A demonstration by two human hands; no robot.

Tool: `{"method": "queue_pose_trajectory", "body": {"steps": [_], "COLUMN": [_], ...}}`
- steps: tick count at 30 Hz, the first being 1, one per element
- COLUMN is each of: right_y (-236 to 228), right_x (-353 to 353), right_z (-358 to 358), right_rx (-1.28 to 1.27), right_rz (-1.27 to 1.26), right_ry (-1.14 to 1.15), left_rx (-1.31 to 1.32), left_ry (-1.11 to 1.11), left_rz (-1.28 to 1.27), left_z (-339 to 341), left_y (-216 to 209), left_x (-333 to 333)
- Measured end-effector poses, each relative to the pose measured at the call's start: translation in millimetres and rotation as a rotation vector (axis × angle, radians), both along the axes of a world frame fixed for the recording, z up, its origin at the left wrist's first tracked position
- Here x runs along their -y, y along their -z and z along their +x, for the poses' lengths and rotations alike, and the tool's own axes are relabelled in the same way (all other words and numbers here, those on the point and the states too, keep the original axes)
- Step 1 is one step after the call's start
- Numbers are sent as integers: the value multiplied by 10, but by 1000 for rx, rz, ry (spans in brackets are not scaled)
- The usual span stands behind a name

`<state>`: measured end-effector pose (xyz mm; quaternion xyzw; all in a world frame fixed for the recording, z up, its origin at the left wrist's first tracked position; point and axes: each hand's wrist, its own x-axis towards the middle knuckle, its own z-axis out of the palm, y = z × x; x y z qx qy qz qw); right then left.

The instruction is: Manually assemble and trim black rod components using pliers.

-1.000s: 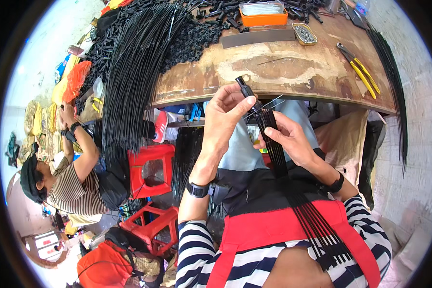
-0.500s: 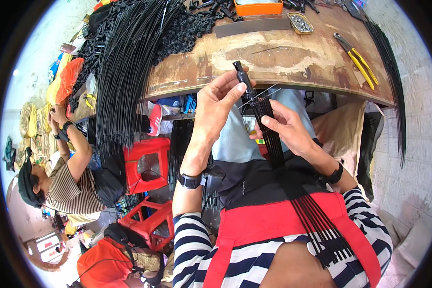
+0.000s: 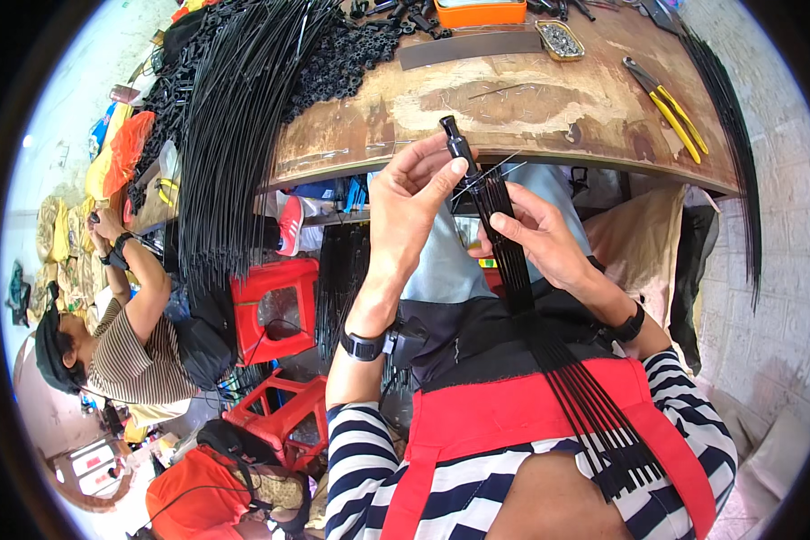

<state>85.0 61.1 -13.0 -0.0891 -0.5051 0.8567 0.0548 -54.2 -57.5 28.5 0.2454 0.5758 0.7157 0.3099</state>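
Observation:
My left hand (image 3: 412, 200) pinches a black tubular umbrella runner (image 3: 456, 142) between thumb and fingers, its narrow end tilted up toward the table. From its lower part, several thin black umbrella ribs (image 3: 516, 283) run down over my lap and fan out across my chest. Closed around these ribs just below the runner is my right hand (image 3: 535, 232), thumb on top and some fingertips hidden behind. A thin wire (image 3: 511, 167) crosses at the join, its loose ends sticking out sideways.
Before me, the worn wooden table (image 3: 369, 135) carries yellow-handled pliers (image 3: 679, 121), a tray of small metal bits (image 3: 561, 40), an orange box (image 3: 481, 13) and a heap of black parts (image 3: 346, 63). Long black ribs (image 3: 234, 153) overhang its left. Red stools (image 3: 276, 306) and a co-worker (image 3: 139, 346) are left.
Both hands keep their hold on the runner and ribs. My left wrist has shifted slightly to the right; the runner has dipped a little.

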Motion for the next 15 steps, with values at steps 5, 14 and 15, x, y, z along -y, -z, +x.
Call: {"method": "queue_pose_trajectory", "body": {"steps": [5,14,15], "right_y": [-10,-16,-14], "right_x": [-12,11,6], "right_z": [-5,-21,-18], "right_rx": [-20,-22,-16], "right_rz": [-31,-3,-1], "right_ry": [-35,-27,-21], "left_rx": [125,-25,-20], "left_ry": [-27,-185,-182], "left_rz": [32,-9,-26], "left_z": [115,264,247], "left_y": [3,2,6], "left_x": [94,115,107]}}
